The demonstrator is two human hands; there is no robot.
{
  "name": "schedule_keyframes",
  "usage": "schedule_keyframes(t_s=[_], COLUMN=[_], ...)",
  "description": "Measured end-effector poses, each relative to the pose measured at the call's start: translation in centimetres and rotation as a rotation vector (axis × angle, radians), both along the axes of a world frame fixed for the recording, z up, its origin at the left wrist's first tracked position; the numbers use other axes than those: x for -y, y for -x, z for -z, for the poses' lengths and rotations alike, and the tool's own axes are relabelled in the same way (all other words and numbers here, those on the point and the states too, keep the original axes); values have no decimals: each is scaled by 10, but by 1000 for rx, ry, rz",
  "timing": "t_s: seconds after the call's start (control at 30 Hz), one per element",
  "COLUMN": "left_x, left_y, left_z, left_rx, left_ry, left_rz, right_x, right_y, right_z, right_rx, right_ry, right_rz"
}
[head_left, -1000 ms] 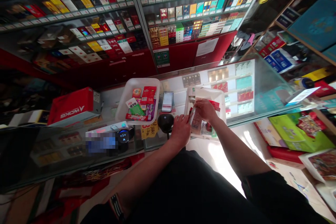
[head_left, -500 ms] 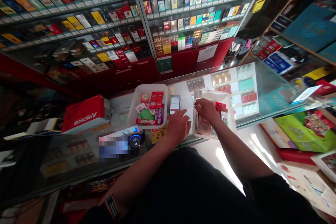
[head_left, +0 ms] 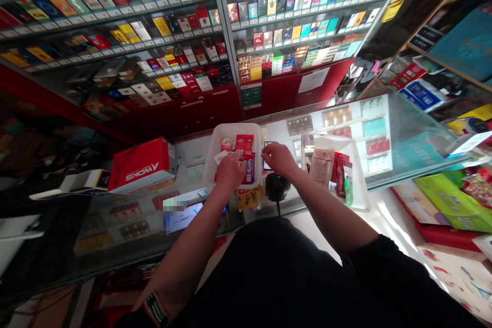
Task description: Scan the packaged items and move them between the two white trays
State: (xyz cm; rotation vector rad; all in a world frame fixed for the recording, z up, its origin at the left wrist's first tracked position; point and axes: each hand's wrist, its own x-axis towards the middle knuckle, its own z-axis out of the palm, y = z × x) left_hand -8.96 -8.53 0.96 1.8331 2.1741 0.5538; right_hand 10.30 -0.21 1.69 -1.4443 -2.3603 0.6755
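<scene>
My left hand reaches into a white plastic tub, its fingers apart over the snack packets. It covers most of a white-and-green packet; a red packet and a purple packet show beside it. My right hand hovers between two tubs with fingers curled into a pinch; whatever they hold, if anything, is hidden. Beneath those fingers lies a phone, partly covered. Right of that hand, a second white tub contains a brown packet, red packets and a green-and-white packet.
The glass counter has boxed goods inside. On it stand a red box, a lit screen, a yellow card and a round black object. Behind rise shelves of small packs. A green box lies at right.
My left hand has moved from beside the phone into the left tub. My right hand has left the right tub and moved left over the phone. The view has shifted slightly.
</scene>
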Motion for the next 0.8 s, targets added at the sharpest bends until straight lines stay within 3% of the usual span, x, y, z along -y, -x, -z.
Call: schedule_keyframes(t_s=[0.17,0.33,0.63,0.8], left_x=[-3,-6,-12,-11], left_y=[46,74,96,102], left_z=[12,27,59,70], left_rx=[-18,33,270,376], left_ry=[187,332,450,454], left_rz=[-156,-231,-310,-356], right_x=[4,11,19,19], right_y=[43,77,119,134], right_z=[3,14,51,75], right_rx=[72,131,220,218], right_ry=[57,105,254,367], right_rz=[-31,-68,-101,-50])
